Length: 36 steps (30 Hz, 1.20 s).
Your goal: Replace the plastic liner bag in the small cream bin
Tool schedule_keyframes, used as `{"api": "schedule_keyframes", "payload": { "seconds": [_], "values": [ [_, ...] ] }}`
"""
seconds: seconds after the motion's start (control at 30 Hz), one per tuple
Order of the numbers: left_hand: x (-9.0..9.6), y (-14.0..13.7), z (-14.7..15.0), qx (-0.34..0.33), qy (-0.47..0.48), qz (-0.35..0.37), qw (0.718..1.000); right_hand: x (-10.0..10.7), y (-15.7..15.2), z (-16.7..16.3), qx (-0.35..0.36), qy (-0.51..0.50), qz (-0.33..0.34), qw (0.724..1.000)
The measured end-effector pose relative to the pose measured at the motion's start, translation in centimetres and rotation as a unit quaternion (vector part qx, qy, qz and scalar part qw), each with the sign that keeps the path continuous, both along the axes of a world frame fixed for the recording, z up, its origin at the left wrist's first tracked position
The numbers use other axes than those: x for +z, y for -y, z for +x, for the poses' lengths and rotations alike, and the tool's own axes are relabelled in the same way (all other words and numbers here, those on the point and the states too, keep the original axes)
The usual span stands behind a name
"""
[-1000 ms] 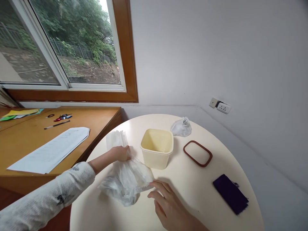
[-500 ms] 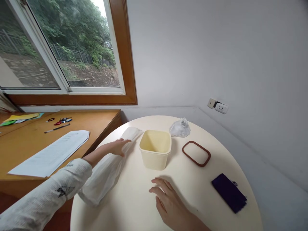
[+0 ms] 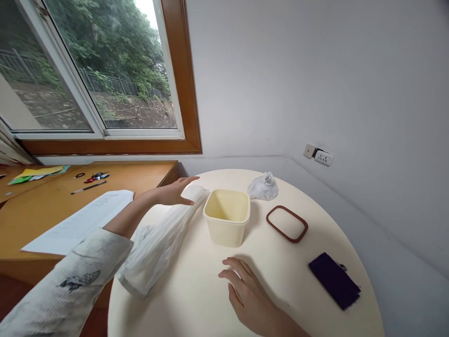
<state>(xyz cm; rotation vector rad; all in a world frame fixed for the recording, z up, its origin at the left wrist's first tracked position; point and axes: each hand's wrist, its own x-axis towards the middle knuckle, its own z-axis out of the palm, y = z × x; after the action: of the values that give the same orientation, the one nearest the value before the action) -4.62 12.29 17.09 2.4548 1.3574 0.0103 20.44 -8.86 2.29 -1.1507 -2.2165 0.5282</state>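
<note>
White plastic: lies as a long bag [image 3: 163, 245] left of the cream container [image 3: 225, 235]. Grips nothing with left hand [image 3: 171, 193], spread wide at its left, or with right hand [image 3: 248, 296], half-curled in front.

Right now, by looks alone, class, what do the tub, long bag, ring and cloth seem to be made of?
Tub: probably plastic, smooth with a faint sheen; its rounded shape looks moulded.
Long bag: likely thin plastic film; it is translucent and creased.
Ring: perhaps rubber or plastic; smooth, brown, evenly shaped, but the look leaves it open.
Cloth: probably woven fabric, matt, with a frayed end.
</note>
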Motion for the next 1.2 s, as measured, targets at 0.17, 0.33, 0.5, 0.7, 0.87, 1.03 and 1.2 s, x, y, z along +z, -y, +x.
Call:
{"api": "schedule_keyframes", "payload": {
  "seconds": [0.17,0.33,0.5,0.7,0.87,1.03,1.2],
  "values": [
    [1.1,2.1,1.6,-0.064,0.024,-0.006,0.998,0.1,0.0,0.1,-0.002,0.001,-0.003,1.000],
    [1.1,4.3,3.1,-0.103,0.030,-0.027,0.994,0.0,0.1,0.1,-0.005,-0.001,-0.001,1.000],
    [-0.3,5.1,4.1,-0.103,0.057,-0.019,0.993,0.0,0.2,0.0,-0.006,-0.004,0.005,1.000],
    [-1.6,5.6,4.7,-0.085,0.091,-0.027,0.992,0.3,0.2,0.0,-0.009,-0.009,0.013,1.000],
    [-1.8,5.8,4.8,-0.076,0.109,-0.035,0.990,0.1,0.2,0.0,-0.009,-0.013,0.010,1.000],
    [-1.9,5.8,4.7,-0.072,0.113,-0.036,0.990,0.1,0.1,0.0,-0.006,-0.012,0.008,1.000],
    [-2.0,5.7,4.0,-0.079,0.116,-0.023,0.990,0.0,0.0,0.1,-0.007,-0.010,0.004,1.000]
  ]
}}
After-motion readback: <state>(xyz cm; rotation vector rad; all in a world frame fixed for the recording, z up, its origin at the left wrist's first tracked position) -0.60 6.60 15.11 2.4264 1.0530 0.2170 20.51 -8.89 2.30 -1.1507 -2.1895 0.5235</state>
